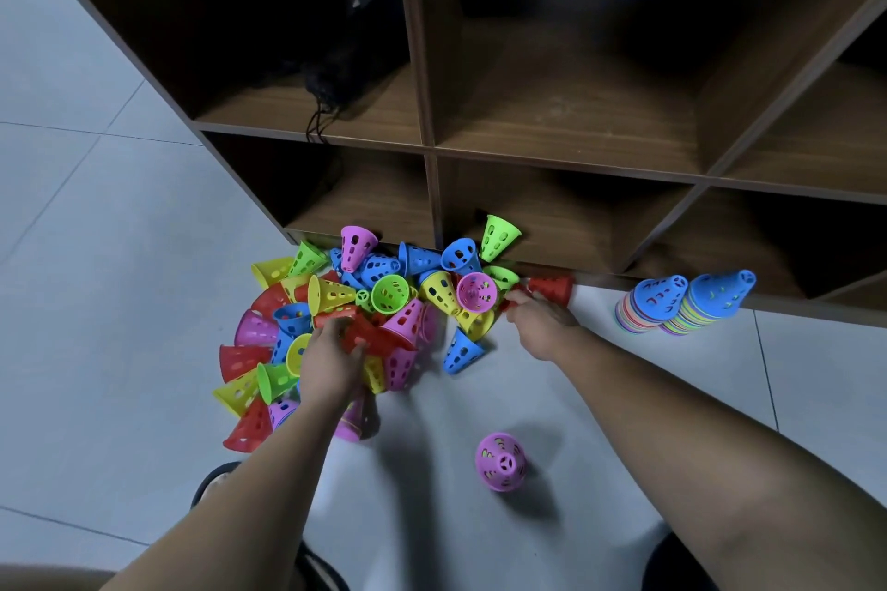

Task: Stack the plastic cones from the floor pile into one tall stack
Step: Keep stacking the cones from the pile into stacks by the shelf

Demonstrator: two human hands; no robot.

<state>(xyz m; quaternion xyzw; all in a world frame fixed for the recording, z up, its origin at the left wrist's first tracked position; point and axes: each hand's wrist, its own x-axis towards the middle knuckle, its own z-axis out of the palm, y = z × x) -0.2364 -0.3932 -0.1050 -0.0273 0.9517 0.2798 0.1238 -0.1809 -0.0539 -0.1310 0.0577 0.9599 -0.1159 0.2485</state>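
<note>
The pile of cones (331, 298) lies on the floor (96, 254) against the shelf (566, 110), and a green cone (499, 238) sits inside a bottom cubby. The left hand (331, 360) grips a red cone (369, 338) in the pile. The right hand (537, 322) has its fingers (516, 300) pinching a second red cone (552, 288). A purple cone (501, 461) lies alone, and two stacks (681, 307) stand far right

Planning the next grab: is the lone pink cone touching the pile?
Apart. The head view shows bare floor between the lone pink cone and the pile.
</note>
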